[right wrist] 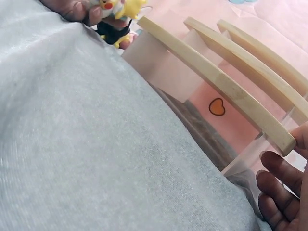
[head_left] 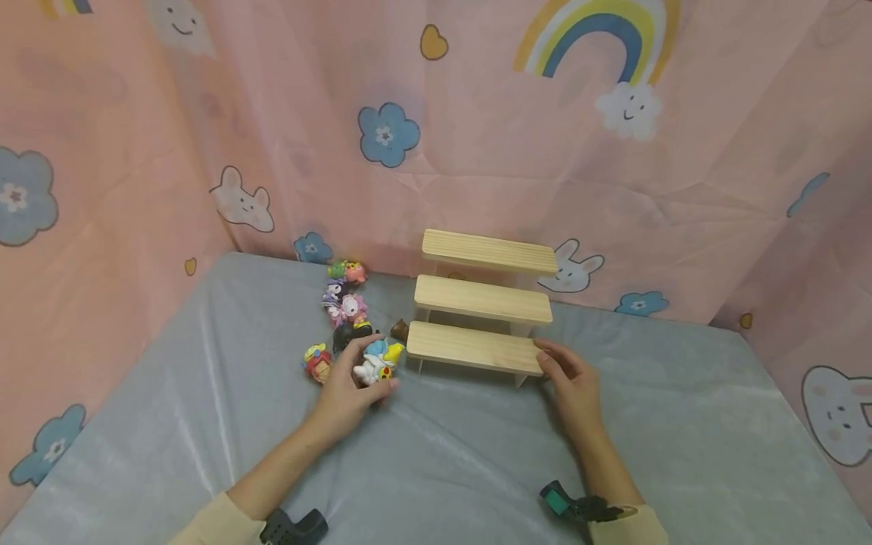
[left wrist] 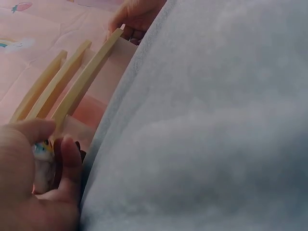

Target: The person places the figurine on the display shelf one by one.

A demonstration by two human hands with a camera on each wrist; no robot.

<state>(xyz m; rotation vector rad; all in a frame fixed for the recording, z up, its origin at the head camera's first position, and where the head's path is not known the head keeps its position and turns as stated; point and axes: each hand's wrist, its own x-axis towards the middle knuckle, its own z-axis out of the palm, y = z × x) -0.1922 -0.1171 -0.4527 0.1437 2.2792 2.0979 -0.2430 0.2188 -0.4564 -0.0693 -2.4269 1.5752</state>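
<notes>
My left hand (head_left: 349, 397) grips a small white figurine (head_left: 376, 365) with blue and yellow parts, thumb and fingers around it. In the left wrist view the figurine (left wrist: 44, 166) is partly hidden between the fingers. To its right stands a three-step display stand (head_left: 477, 348) with pale wooden boards on clear supports. My right hand (head_left: 575, 386) holds the right end of the lowest board, thumb at the front corner. From the right wrist, that board (right wrist: 216, 79) runs to the fingertips.
Several small figurines lie left of the stand: a red-and-yellow one (head_left: 317, 363), a black one (head_left: 350, 334), a pink one (head_left: 353, 306), a purple-and-white one (head_left: 334, 289) and a green-and-pink pair (head_left: 347, 271). A brown piece (head_left: 400, 330) sits beside the lowest board. A pink printed curtain (head_left: 477, 166) hangs behind the grey cloth (head_left: 436, 469).
</notes>
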